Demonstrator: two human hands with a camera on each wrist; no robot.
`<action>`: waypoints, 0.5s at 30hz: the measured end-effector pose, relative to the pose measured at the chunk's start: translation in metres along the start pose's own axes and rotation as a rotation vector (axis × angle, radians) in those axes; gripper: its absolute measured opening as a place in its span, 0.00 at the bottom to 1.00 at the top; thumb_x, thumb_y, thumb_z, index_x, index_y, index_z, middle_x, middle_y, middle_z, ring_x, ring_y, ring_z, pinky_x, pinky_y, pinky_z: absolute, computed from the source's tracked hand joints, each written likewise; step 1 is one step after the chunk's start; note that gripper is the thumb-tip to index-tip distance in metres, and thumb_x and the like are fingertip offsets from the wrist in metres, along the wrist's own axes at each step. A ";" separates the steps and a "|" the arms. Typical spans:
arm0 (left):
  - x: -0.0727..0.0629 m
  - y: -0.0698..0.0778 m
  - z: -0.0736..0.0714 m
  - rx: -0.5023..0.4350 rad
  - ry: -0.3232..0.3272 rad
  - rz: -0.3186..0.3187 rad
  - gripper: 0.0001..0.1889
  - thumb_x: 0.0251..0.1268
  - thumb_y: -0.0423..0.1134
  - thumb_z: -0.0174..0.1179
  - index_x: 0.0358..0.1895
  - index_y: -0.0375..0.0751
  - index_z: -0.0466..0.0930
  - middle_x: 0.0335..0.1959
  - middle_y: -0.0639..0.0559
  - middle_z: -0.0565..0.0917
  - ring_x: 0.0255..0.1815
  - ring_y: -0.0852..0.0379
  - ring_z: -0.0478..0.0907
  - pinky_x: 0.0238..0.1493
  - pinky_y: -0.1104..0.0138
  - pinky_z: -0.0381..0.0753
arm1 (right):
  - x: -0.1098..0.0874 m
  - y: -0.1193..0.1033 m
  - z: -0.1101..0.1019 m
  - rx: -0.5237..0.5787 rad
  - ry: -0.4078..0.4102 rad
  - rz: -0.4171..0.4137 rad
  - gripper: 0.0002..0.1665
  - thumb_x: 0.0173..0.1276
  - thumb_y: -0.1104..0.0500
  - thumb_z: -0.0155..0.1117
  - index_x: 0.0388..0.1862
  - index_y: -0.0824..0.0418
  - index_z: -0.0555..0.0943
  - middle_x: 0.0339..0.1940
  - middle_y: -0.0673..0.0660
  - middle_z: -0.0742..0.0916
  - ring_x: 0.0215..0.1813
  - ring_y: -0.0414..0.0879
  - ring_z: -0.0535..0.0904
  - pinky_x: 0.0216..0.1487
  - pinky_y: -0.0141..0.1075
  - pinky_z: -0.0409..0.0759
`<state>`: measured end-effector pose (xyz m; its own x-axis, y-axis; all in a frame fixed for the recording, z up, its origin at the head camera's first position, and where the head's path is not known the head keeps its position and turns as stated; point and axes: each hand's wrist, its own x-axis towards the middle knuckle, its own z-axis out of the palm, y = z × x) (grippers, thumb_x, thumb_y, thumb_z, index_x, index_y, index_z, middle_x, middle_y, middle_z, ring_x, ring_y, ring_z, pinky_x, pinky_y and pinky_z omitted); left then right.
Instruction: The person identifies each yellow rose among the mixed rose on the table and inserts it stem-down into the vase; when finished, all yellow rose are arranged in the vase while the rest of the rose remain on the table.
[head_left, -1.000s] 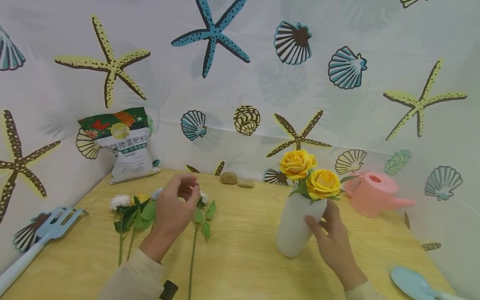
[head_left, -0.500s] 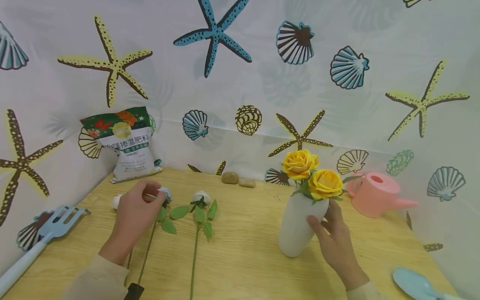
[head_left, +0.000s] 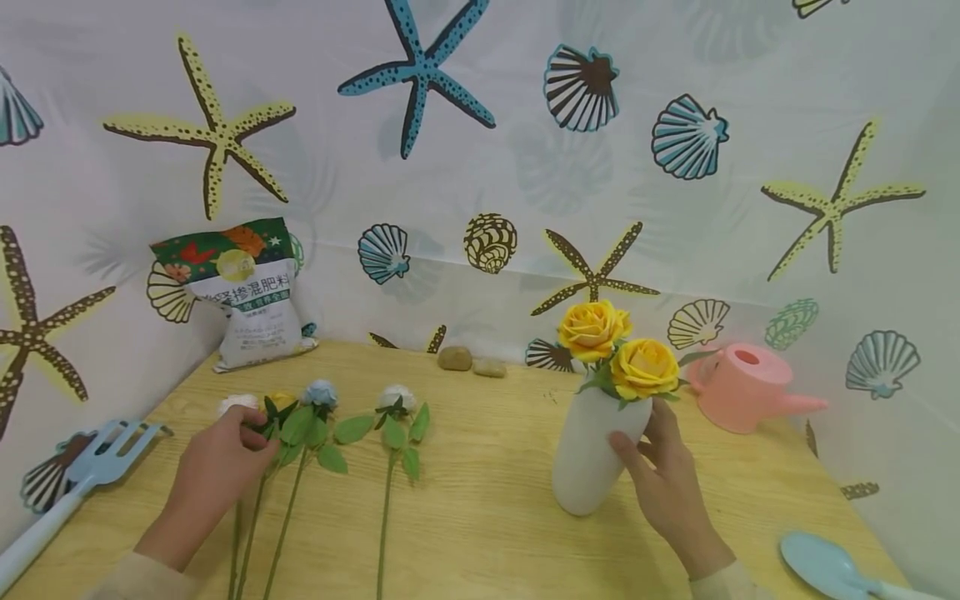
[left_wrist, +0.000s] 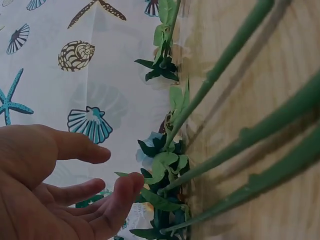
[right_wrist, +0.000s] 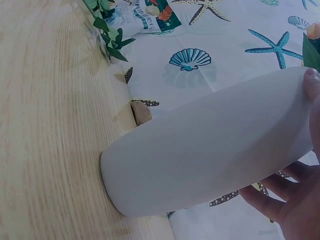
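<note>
My right hand (head_left: 667,483) grips the upper right side of a white vase (head_left: 596,450), which stands slightly tilted on the table. Two yellow roses (head_left: 647,368) stick out of the vase's mouth. Over the left flower group, my left hand (head_left: 221,462) hovers with fingers loosely bent. In the left wrist view, a gap shows between its thumb and fingertips (left_wrist: 127,187), with nothing held there. Near it lie a white rose (head_left: 238,403), a yellow rose (head_left: 281,399) partly covered by leaves, and a blue rose (head_left: 321,393). Another white rose (head_left: 396,400) lies apart, to their right.
A light blue hand fork (head_left: 105,462) lies at the left edge. Behind the flowers stands a fertilizer bag (head_left: 258,312). Two stones (head_left: 454,358) sit by the patterned backdrop. To the right are a pink watering can (head_left: 750,392) and a light blue trowel (head_left: 821,567).
My left hand has moved left and lower, past the right white rose and the blue rose, to the leftmost flowers. The right hand keeps hold of the vase in the same place.
</note>
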<state>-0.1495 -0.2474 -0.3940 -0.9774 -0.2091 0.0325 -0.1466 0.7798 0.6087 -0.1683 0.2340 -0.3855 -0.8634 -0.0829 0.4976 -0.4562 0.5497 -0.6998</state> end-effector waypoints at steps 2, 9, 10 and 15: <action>0.002 -0.004 0.001 0.035 -0.058 -0.007 0.26 0.66 0.40 0.63 0.60 0.24 0.70 0.42 0.33 0.86 0.35 0.44 0.84 0.33 0.54 0.81 | -0.001 0.000 -0.001 0.003 0.005 0.001 0.34 0.75 0.63 0.61 0.75 0.59 0.60 0.65 0.65 0.80 0.58 0.20 0.71 0.55 0.23 0.78; 0.006 -0.013 0.004 0.073 -0.157 -0.044 0.34 0.59 0.45 0.71 0.59 0.22 0.69 0.40 0.34 0.87 0.34 0.46 0.85 0.33 0.54 0.82 | -0.001 0.000 -0.002 0.014 0.002 0.010 0.34 0.75 0.63 0.61 0.76 0.58 0.60 0.67 0.66 0.79 0.59 0.19 0.71 0.56 0.24 0.78; 0.007 -0.014 0.004 0.076 -0.162 -0.050 0.34 0.59 0.45 0.71 0.59 0.22 0.69 0.40 0.34 0.87 0.34 0.47 0.85 0.33 0.55 0.82 | -0.001 0.000 -0.002 0.016 0.002 0.009 0.34 0.75 0.63 0.61 0.76 0.58 0.60 0.67 0.66 0.79 0.59 0.19 0.70 0.56 0.23 0.78; 0.007 -0.018 0.006 0.127 -0.187 -0.059 0.34 0.58 0.43 0.72 0.59 0.21 0.69 0.38 0.36 0.87 0.33 0.49 0.83 0.33 0.54 0.81 | 0.001 0.001 -0.002 0.025 0.003 -0.012 0.34 0.75 0.64 0.61 0.75 0.60 0.60 0.67 0.67 0.79 0.60 0.19 0.71 0.56 0.23 0.78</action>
<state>-0.1549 -0.2593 -0.4089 -0.9761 -0.1528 -0.1546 -0.2107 0.8400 0.5001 -0.1690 0.2358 -0.3851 -0.8575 -0.0870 0.5071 -0.4713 0.5281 -0.7064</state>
